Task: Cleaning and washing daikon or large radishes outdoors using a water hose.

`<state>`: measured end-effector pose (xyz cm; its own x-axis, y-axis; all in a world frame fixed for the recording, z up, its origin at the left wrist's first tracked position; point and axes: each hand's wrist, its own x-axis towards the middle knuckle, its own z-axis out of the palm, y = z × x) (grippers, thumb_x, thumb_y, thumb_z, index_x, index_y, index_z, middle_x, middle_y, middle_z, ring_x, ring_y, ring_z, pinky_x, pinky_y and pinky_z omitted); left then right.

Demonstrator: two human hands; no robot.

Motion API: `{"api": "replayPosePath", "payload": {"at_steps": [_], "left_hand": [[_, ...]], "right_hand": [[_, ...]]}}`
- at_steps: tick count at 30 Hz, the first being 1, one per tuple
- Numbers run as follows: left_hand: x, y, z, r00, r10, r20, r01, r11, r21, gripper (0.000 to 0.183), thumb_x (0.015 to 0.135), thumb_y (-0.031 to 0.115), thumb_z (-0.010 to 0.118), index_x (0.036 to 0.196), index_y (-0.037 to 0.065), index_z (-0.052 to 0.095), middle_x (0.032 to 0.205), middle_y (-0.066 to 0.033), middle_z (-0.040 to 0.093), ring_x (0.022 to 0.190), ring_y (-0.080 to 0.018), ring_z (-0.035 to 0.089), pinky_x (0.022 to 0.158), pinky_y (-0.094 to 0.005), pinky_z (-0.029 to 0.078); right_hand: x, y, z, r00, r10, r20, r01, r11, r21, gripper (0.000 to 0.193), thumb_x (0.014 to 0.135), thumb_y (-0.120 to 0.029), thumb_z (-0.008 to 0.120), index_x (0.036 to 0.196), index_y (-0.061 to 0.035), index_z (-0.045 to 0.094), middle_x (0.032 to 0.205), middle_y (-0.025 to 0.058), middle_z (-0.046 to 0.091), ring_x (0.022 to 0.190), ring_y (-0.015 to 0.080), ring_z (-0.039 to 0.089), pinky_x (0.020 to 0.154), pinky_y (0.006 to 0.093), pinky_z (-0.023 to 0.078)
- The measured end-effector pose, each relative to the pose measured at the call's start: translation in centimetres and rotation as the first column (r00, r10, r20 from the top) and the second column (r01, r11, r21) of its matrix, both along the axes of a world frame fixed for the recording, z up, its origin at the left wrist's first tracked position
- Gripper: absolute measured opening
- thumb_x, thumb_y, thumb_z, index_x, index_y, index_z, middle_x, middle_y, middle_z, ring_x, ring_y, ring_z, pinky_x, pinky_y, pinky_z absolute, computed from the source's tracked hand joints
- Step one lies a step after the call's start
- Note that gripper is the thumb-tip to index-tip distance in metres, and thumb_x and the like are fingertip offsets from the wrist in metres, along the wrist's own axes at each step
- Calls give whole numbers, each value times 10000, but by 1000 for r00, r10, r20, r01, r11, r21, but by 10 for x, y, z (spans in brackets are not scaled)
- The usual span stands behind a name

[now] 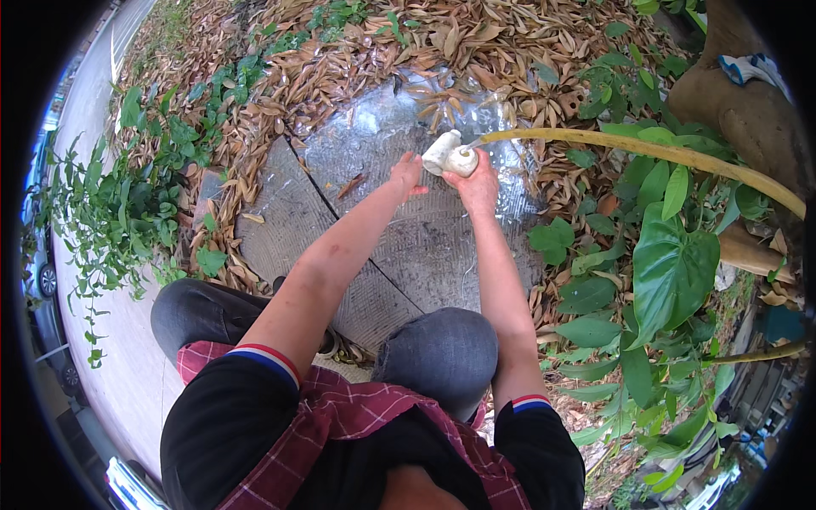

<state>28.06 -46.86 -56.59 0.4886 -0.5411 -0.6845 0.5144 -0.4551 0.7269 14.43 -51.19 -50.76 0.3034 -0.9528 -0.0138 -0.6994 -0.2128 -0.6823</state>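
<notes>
Head view: right hand [478, 183] grasps a white nozzle [453, 155] on the yellow hose [646, 151], above the wet concrete slab [399, 229]. Left hand [406, 174] released, fingers beside the nozzle. Slab part wetted; dry leaves [340, 68] remain around.

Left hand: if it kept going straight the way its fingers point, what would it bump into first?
Probably the white fitting that the right hand holds at the end of the yellowish hose. The left hand points up and right toward it, very close, though depth is hard to judge.
</notes>
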Motion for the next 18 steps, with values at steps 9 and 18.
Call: {"api": "replayPosePath", "payload": {"at_steps": [9,18], "left_hand": [[-20,18,70,729,-473,495,644,718,-263,638,715,287,646,1242,89,347,1261,-132,329,1084,-215,424,901,-308,344],[-5,-2,83,877,-480,33,438,768,-467,402,758,123,551,1149,69,472,1068,-69,519,975,-152,491,837,-274,388]], "right_hand": [[4,9,-3,985,-39,166,1,975,224,557,553,-253,738,1011,-81,471,972,148,562,884,318,547,731,385,436],[3,8,14,933,55,355,-158,951,266,627,639,-188,690,1173,-111,372,1001,134,569,932,290,546,771,360,432]]}}
